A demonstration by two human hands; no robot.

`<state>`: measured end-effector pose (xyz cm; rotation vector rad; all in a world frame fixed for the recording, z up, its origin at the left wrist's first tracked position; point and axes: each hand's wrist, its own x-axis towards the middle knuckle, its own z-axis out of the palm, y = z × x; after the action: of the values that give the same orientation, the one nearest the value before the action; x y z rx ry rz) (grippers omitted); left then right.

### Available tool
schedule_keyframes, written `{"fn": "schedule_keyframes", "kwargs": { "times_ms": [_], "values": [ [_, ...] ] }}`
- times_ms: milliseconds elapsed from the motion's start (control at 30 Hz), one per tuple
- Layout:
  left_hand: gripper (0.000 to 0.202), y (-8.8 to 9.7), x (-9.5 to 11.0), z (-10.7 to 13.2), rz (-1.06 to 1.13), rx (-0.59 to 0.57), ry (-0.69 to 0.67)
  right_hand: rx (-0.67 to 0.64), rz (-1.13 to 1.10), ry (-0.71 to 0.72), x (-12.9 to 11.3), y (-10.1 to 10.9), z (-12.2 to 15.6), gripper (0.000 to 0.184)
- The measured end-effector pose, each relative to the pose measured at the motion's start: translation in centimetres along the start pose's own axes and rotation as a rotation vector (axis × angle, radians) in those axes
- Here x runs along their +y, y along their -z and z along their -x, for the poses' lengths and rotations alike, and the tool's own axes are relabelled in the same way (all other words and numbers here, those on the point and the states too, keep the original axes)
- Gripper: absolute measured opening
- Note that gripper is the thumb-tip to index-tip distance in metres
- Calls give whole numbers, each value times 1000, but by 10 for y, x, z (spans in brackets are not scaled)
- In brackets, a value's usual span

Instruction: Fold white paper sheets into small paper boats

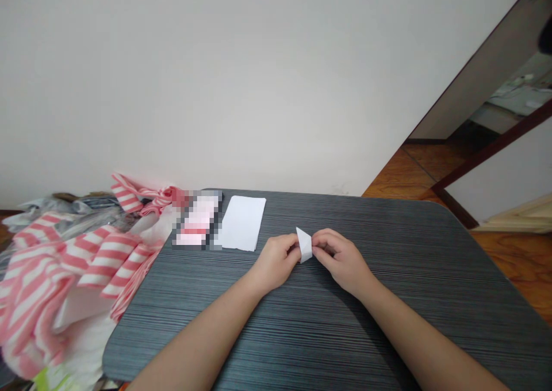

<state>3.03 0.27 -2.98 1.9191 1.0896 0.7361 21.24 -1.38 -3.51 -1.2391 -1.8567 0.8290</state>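
Note:
A small piece of folded white paper (pixel 305 246) is held up between my two hands, just over the dark table (pixel 276 333). Its upper left corner rises to a point. My left hand (pixel 278 260) pinches the left side of the paper, with thumb and fingers closed. On the opposite side, the fingertips and thumb of my right hand (pixel 340 257) are closed on the paper's right edge. Some fingers of both hands are hidden behind the paper or the other fingers.
White paper sheets (pixel 244 223) lie on the table left of my hands, beside a blurred-out rectangular item (pixel 198 221). Red-and-white striped cloth (pixel 99 259) is heaped past the left edge. A plain wall (pixel 259 92) stands behind; wooden floor (pixel 397 169) shows at right.

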Motion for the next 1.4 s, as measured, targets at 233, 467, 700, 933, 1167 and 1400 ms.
{"fn": "schedule_keyframes", "kwargs": {
  "times_ms": [233, 467, 700, 933, 1167, 1400],
  "values": [
    [17, 1, -1, 0, 9, -12, 2, -19, 7, 3, -2, 2, 0, 12],
    [17, -1, -3, 0, 23, -9, 0, -18, 35, 39, -2, 2, 0, 14],
    [19, -2, -3, 1, 26, -7, -7, -26, 43, 50, -4, 3, 0, 14],
    [16, -1, -3, 1, 26, -12, -5, -20, 48, 64, -4, 2, 0, 14],
    [16, 0, -2, 1, 26, -24, -10, -29, 62, 80, -3, 2, 0, 14],
    [14, 0, -3, 0, 20, -18, -11, -5, 38, 70, -1, 1, 2, 11]
  ]
}}
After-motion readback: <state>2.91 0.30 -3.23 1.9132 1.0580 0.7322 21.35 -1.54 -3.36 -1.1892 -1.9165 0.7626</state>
